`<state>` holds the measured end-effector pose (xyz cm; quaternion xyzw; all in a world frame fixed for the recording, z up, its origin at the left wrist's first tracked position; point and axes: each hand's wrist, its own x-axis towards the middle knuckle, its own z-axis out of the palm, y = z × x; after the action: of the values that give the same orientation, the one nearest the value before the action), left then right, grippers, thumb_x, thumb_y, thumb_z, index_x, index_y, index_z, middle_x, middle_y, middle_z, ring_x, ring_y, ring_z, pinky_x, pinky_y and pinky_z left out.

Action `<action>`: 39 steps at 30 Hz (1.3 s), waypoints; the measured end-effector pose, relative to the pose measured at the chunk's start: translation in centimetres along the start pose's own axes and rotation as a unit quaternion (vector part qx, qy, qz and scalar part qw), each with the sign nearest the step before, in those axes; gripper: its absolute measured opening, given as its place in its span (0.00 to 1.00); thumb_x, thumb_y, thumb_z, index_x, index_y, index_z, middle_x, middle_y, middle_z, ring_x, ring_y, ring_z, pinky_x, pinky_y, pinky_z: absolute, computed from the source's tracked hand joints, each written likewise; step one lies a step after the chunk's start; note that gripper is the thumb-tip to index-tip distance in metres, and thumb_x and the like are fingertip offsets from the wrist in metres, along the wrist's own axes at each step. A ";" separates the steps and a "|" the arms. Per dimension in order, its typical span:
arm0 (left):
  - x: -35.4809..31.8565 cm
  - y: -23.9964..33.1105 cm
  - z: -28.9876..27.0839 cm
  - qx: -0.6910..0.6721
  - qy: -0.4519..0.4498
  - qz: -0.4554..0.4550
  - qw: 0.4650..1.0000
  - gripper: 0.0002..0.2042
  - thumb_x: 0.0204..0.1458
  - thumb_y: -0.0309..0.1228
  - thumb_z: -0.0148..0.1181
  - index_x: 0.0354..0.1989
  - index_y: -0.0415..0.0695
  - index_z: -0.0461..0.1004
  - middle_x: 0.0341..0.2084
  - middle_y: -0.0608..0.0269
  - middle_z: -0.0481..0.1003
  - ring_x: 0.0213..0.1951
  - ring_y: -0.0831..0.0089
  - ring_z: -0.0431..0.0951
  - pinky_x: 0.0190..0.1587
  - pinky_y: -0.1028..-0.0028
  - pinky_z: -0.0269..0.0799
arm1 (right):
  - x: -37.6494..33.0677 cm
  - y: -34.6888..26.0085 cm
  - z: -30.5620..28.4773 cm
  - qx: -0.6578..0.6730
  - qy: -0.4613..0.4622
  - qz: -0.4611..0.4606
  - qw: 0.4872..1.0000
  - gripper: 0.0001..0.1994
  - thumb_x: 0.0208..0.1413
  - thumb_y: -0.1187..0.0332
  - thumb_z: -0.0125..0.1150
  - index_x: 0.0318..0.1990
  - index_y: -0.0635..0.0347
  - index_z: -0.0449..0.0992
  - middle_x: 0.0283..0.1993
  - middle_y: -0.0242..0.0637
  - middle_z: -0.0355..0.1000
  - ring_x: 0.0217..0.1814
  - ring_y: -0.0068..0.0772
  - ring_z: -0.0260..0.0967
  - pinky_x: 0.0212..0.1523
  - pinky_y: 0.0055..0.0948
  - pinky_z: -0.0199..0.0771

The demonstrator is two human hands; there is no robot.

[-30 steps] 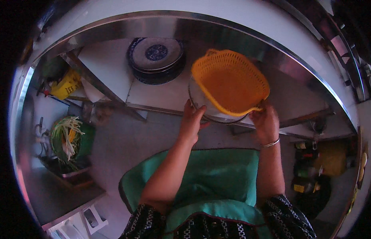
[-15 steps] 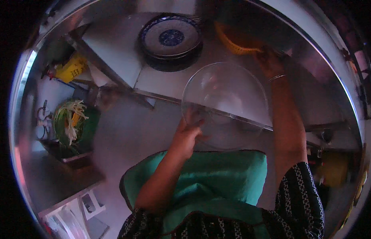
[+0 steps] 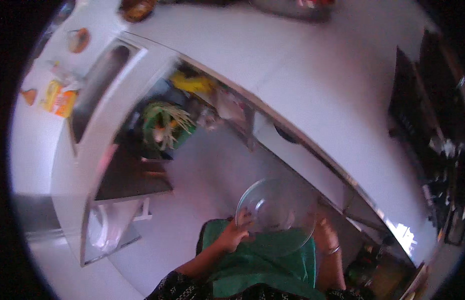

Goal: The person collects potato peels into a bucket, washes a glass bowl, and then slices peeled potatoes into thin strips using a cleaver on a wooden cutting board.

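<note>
Two hands, left hand, right hand, clear round glass bowl, empty

My white worktop curves past above me, with a sunken sink at its left end; a yellow packet lies beside the sink.

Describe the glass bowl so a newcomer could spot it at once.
Start at the long white counter and drop to its lower edge. There, over a green apron, the left hand and right hand hold the glass bowl by its rim. It is the only clear, see-through round thing.
</note>
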<state>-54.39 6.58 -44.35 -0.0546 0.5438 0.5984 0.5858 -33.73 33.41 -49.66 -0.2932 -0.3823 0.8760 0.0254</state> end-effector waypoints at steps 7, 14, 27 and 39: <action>-17.1 12.6 0.5 -0.065 0.071 0.083 0.992 0.41 0.40 0.18 0.46 0.66 0.45 0.38 0.62 0.53 0.48 0.59 0.52 0.57 0.49 0.52 0.68 | -3.5 -11.9 22.7 -0.071 -0.084 0.211 0.971 0.39 0.52 0.46 0.52 0.67 0.49 0.44 0.63 0.40 0.55 0.56 0.47 0.64 0.49 0.51 0.67; -23.6 28.7 -8.8 -0.175 0.174 0.216 0.945 0.37 0.45 0.22 0.50 0.66 0.50 0.44 0.61 0.57 0.54 0.56 0.57 0.60 0.50 0.51 0.66 | 11.6 -19.9 43.4 -0.069 -0.268 0.161 0.947 0.41 0.51 0.47 0.53 0.67 0.54 0.42 0.61 0.38 0.57 0.56 0.46 0.64 0.48 0.48 0.69; -16.9 48.1 -47.6 0.016 0.324 0.178 0.929 0.29 0.45 0.25 0.55 0.59 0.51 0.59 0.43 0.60 0.69 0.44 0.63 0.72 0.39 0.58 0.73 | 48.0 -12.6 78.6 -0.489 -0.152 0.183 0.839 0.22 0.54 0.59 0.52 0.53 0.62 0.66 0.45 0.41 0.70 0.40 0.34 0.74 0.35 0.28 0.75; -6.3 40.0 -60.6 0.440 0.442 -0.008 0.782 0.26 0.42 0.31 0.58 0.53 0.41 0.65 0.48 0.46 0.69 0.51 0.53 0.69 0.50 0.63 0.68 | 62.5 3.6 74.0 -0.805 -0.312 -0.018 0.504 0.21 0.46 0.66 0.60 0.51 0.54 0.70 0.42 0.40 0.72 0.48 0.31 0.70 0.40 0.29 0.72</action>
<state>-117.52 -29.71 -40.89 -0.0541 0.9469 0.1997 0.2461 -124.19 -0.75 -43.37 0.1124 -0.9112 0.2248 -0.3265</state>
